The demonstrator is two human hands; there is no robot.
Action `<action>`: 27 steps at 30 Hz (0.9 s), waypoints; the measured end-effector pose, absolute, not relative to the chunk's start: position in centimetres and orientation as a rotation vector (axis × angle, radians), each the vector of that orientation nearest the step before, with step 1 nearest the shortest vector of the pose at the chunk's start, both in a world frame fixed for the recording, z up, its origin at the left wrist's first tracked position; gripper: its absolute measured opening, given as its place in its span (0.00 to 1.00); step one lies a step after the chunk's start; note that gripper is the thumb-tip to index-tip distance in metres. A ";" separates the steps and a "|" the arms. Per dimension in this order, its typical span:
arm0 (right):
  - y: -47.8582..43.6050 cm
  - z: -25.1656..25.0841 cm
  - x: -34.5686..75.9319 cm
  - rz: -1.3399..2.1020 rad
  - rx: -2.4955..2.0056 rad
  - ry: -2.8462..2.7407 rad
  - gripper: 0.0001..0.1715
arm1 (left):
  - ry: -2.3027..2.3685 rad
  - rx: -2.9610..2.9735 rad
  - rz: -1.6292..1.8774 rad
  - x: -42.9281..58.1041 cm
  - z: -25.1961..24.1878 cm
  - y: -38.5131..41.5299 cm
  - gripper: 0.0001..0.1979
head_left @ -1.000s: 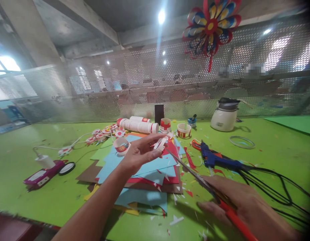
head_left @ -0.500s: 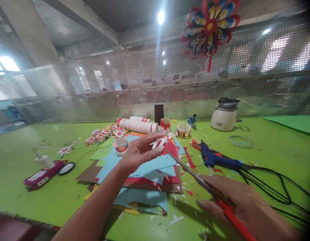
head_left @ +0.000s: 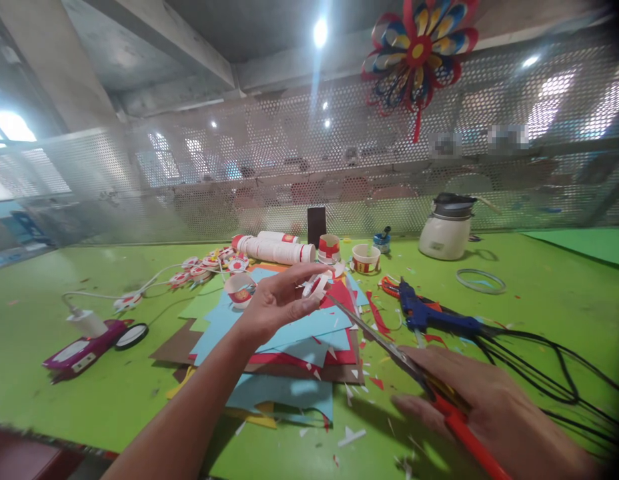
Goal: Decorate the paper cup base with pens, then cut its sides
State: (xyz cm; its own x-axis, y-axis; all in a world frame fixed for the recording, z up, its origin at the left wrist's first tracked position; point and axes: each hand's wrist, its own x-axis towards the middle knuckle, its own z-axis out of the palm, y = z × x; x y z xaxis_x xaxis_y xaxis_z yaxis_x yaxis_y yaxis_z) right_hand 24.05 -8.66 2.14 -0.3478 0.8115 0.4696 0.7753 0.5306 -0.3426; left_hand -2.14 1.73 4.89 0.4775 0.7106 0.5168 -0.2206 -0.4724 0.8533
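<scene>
Above the stack of coloured paper [head_left: 294,333], my left hand [head_left: 277,300] pinches a small white and red paper cup piece [head_left: 317,287] between thumb and fingers. A pair of scissors with red handles [head_left: 389,350] is held in my right hand [head_left: 479,407]. The scissors' tips point up and left, right beside the paper piece; whether they touch it is hard to tell. Small white and red scraps [head_left: 352,437] lie on the green table [head_left: 139,400] below the scissors.
A blue glue gun [head_left: 434,317] with black cable lies at the right, near a white kettle [head_left: 445,233]. Stacked paper cups [head_left: 274,250] and a dark phone [head_left: 317,227] are at the back. A purple power strip [head_left: 87,347] sits at the left.
Both hands hold nearly the same position and grip. The white and red paper piece looks slightly turned in my left hand, and the whole view has shifted a little.
</scene>
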 end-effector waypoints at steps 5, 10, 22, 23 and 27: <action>-8.6 2.1 24.1 0.032 -1.256 -2.162 0.20 | 0.417 1.736 1.175 -2.2 4.8 1.8 0.21; -8.5 2.0 24.2 0.053 -1.262 -2.185 0.20 | 0.392 1.738 1.166 -2.2 4.7 1.8 0.21; -8.8 1.9 24.3 0.076 -1.276 -2.163 0.20 | 0.402 1.745 1.145 -2.2 5.0 1.6 0.21; -8.8 1.9 24.3 0.074 -1.279 -2.173 0.20 | 0.409 1.745 1.145 -2.2 5.1 1.6 0.21; -8.7 2.1 24.2 0.055 -1.271 -2.195 0.20 | 0.415 1.750 1.141 -2.2 5.1 1.6 0.22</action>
State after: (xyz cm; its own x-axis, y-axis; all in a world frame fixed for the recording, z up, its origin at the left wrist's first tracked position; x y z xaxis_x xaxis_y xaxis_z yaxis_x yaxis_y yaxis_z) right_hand 24.24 -8.68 2.12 -0.3654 0.8022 0.4722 0.7776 0.5419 -0.3190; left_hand -2.21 1.60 5.09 0.5030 0.6991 0.5082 -0.2089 -0.4722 0.8564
